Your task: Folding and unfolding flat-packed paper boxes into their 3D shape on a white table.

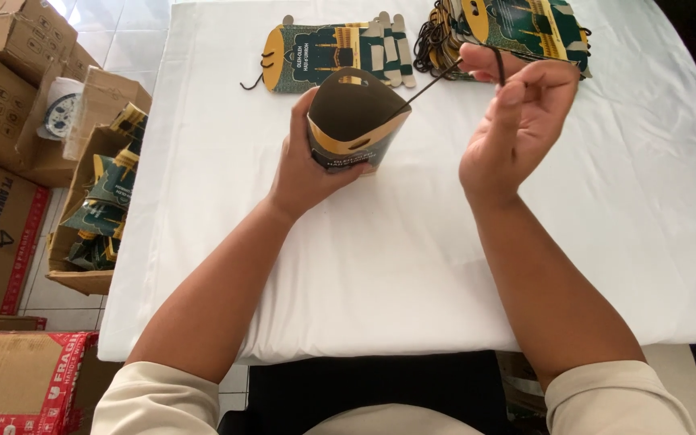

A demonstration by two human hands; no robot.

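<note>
On the floor at the far left, an open cardboard box [82, 242] is holding folded green packs. The left hand [304, 165] is gripping a small green-and-gold paper box [354, 121] upright above the white table [364, 266]. Just right of it, the right hand [517, 121] is pinching a black cord [437, 80] running to that box.

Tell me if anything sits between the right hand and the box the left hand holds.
Nothing visible does. The left hand grips the box upright; the right hand pinches a black cord that runs straight to the box over bare white tablecloth.
</note>
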